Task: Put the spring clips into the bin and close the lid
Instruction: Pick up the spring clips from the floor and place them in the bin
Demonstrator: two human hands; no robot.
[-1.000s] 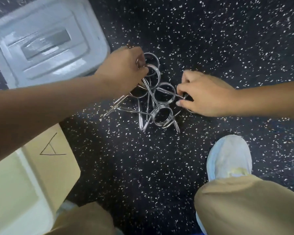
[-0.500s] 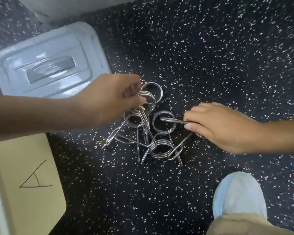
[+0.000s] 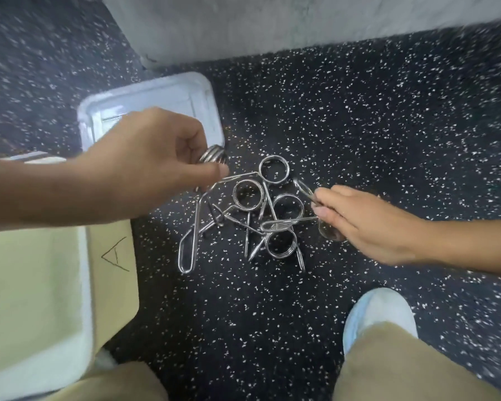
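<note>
Several silver spring clips point(image 3: 268, 215) lie tangled on the dark speckled floor between my hands. My left hand point(image 3: 154, 160) is closed on the coil of one clip point(image 3: 213, 154) and holds it lifted at the pile's left side. My right hand point(image 3: 359, 224) pinches another clip by its handles point(image 3: 302, 188) at the pile's right side. The open bin point(image 3: 38, 287), pale inside with a white rim, stands at the lower left. Its white lid point(image 3: 191, 102) lies flat on the floor behind my left hand, partly hidden by it.
A tan flap point(image 3: 113, 267) with a drawn triangle sits against the bin's right side. My shoe point(image 3: 379, 311) and tan trouser knees fill the bottom edge. A grey wall base point(image 3: 272, 27) runs across the top.
The camera view has shifted, so everything sits lower in frame. My left hand has lifted one clip's coil up and left off the pile. My right hand has raised its clip slightly.
</note>
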